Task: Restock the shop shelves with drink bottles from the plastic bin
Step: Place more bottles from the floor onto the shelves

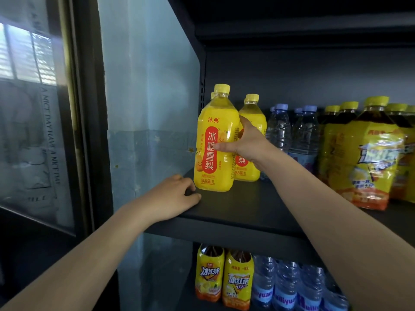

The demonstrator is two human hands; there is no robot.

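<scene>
Yellow pear drink bottle stands on the dark shelf, right hand wrapped around it; left hand lies relaxed on the near edge.

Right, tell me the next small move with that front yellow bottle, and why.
Probably slide the front yellow bottle back a little, level with the neighbouring yellow bottle. The right hand grips it, and it stands upright on the shelf nearer the front edge than that neighbour.

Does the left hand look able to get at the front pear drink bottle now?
Probably yes: the left hand rests on the shelf edge beside the front pear drink bottle, nothing between; the right hand grips it.
</scene>
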